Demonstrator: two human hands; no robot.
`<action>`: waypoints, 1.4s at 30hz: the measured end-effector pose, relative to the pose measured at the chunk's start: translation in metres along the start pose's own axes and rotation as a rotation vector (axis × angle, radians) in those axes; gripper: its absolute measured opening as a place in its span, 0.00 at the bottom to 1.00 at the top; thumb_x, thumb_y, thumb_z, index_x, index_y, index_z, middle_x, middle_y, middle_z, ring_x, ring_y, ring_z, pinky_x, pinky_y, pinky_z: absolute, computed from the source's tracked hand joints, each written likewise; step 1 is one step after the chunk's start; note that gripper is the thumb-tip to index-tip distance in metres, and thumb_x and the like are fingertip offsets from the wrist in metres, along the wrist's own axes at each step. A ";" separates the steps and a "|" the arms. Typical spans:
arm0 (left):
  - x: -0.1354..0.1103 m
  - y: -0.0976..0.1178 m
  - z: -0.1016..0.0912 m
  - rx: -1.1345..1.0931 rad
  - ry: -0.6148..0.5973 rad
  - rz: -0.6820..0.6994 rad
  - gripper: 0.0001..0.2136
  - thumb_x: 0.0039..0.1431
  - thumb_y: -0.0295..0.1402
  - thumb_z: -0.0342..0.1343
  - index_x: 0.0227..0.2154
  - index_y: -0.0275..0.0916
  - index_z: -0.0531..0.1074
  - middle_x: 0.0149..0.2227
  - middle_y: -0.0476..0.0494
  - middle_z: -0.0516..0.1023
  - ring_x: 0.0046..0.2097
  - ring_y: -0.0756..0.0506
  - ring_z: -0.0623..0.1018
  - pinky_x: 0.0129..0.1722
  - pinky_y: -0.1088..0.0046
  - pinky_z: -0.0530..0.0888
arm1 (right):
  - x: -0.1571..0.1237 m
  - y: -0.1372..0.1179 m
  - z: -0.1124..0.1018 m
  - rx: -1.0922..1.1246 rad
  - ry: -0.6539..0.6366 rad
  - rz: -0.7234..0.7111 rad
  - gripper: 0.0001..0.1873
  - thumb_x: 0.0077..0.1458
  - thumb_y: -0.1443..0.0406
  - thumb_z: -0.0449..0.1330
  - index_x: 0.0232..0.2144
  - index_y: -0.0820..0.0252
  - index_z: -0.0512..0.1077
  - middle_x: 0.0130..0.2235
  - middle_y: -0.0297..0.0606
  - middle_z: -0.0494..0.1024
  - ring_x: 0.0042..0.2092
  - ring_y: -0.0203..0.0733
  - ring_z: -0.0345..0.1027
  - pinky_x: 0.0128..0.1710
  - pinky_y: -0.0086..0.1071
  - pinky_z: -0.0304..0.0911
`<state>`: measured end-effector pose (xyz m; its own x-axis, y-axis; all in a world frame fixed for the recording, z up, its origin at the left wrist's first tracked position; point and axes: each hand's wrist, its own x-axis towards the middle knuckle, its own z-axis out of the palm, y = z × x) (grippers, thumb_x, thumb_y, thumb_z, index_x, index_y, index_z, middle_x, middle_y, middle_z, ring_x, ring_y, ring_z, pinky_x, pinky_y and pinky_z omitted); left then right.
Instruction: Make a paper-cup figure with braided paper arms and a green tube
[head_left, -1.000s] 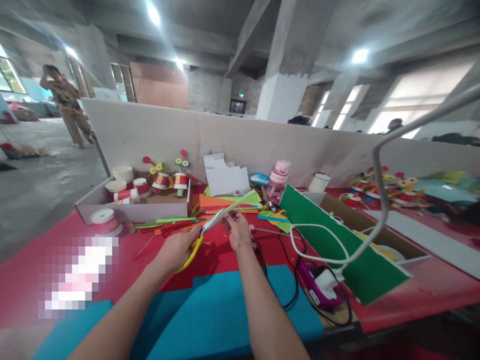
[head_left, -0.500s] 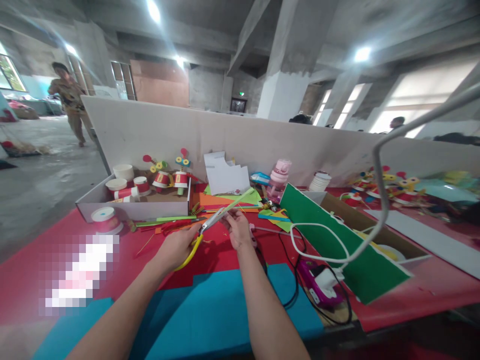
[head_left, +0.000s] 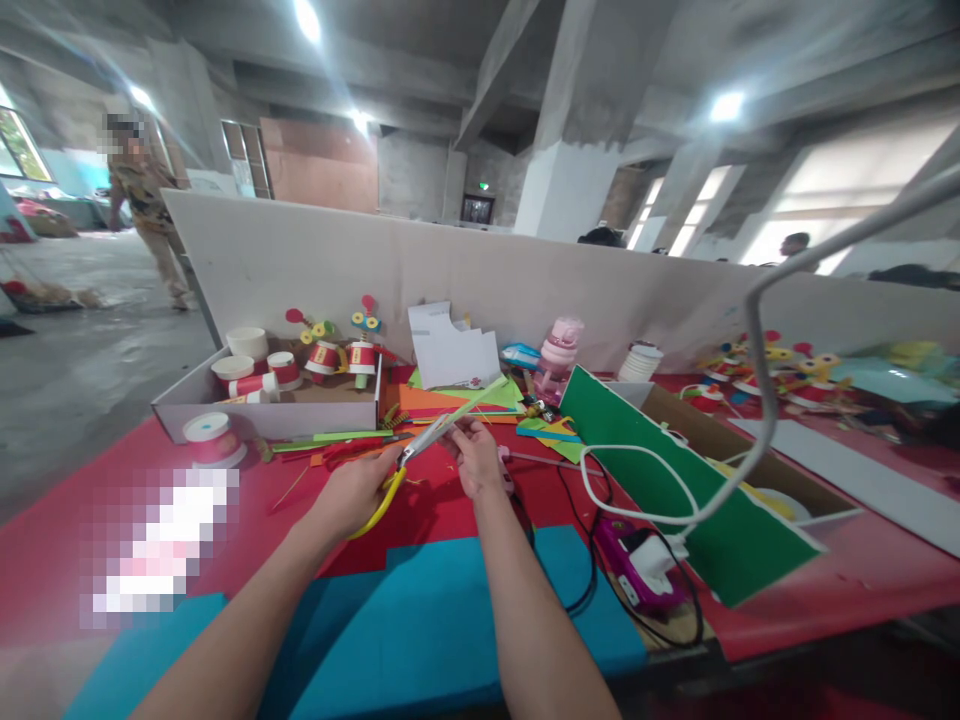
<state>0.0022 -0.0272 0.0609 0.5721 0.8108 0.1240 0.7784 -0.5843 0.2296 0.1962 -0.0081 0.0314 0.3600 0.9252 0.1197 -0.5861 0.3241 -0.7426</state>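
Green strip (head_left: 484,397) in grip of right hand (head_left: 480,465), against scissors (head_left: 424,443) in left hand (head_left: 352,495)

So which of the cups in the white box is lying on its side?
The red-banded cup at the front left of the white box; the plain white cup behind it stands upright, rim up.

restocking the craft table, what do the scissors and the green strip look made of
Scissors: pale shiny blades, likely metal; glossy yellow loops, probably plastic, in the left hand. Green strip: matte, thin, juts straight from the right hand, so card or thin foam sheet; cannot tell which.
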 end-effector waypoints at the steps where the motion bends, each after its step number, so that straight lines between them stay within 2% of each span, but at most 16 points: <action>1: 0.000 0.000 0.000 -0.004 -0.002 -0.003 0.21 0.62 0.36 0.45 0.58 0.44 0.58 0.42 0.38 0.78 0.43 0.38 0.78 0.33 0.71 0.66 | 0.000 0.000 0.000 0.000 0.004 -0.003 0.18 0.35 0.67 0.71 0.28 0.57 0.67 0.29 0.27 0.75 0.33 0.34 0.72 0.39 0.34 0.75; 6: -0.001 0.002 -0.002 -0.021 -0.012 -0.019 0.21 0.61 0.35 0.46 0.57 0.44 0.59 0.41 0.38 0.78 0.43 0.39 0.78 0.35 0.72 0.67 | 0.000 0.001 -0.001 -0.012 0.015 -0.007 0.18 0.34 0.67 0.71 0.28 0.58 0.67 0.28 0.27 0.75 0.33 0.35 0.72 0.39 0.35 0.74; 25: 0.000 -0.001 -0.001 -0.028 0.001 0.002 0.20 0.62 0.36 0.45 0.57 0.43 0.60 0.41 0.37 0.79 0.41 0.38 0.79 0.32 0.71 0.66 | 0.000 0.000 -0.001 -0.002 -0.003 0.013 0.17 0.34 0.66 0.72 0.27 0.58 0.68 0.28 0.27 0.75 0.32 0.34 0.73 0.36 0.31 0.74; 32: 0.000 0.000 0.000 -0.049 0.010 -0.004 0.18 0.62 0.33 0.46 0.55 0.43 0.62 0.39 0.39 0.79 0.41 0.40 0.79 0.34 0.72 0.67 | 0.003 0.002 -0.004 -0.001 -0.002 0.034 0.18 0.36 0.65 0.72 0.28 0.58 0.68 0.29 0.29 0.78 0.31 0.36 0.74 0.37 0.35 0.74; 42: -0.001 0.002 -0.002 -0.073 0.009 0.005 0.20 0.62 0.32 0.47 0.57 0.44 0.60 0.41 0.39 0.79 0.42 0.40 0.78 0.37 0.72 0.69 | 0.002 0.001 -0.003 0.013 0.001 0.047 0.17 0.38 0.64 0.72 0.28 0.58 0.68 0.27 0.29 0.78 0.30 0.36 0.75 0.36 0.34 0.74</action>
<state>0.0022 -0.0293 0.0626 0.5738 0.8080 0.1337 0.7540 -0.5849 0.2988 0.1989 -0.0067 0.0293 0.3331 0.9392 0.0841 -0.6115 0.2830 -0.7389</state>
